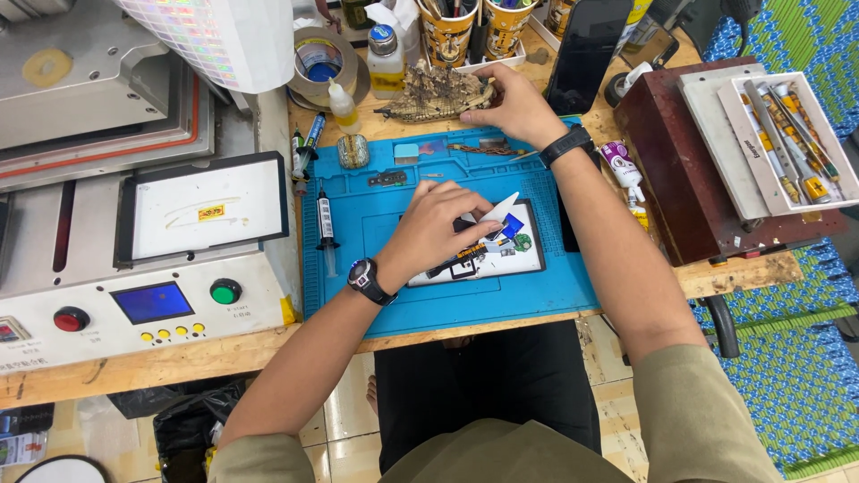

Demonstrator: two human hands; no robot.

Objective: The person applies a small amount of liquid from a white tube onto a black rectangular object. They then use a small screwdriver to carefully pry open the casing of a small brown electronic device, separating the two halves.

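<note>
Head view shows the left hand (436, 224) at frame centre, fingers pinching a white pry pick (499, 208) over the opened phone (488, 250) lying lengthwise left-to-right on the blue mat (555, 291), while the right hand (517, 105) grips a brown bundle (438, 94) farther up the desk (224, 353).

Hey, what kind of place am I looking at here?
Most likely a phone repair bench. An opened phone lies on a blue work mat under the left hand, a tray of hand tools sits at right, and a machine with buttons stands at left.

Head camera, steeply down, close overhead
</note>
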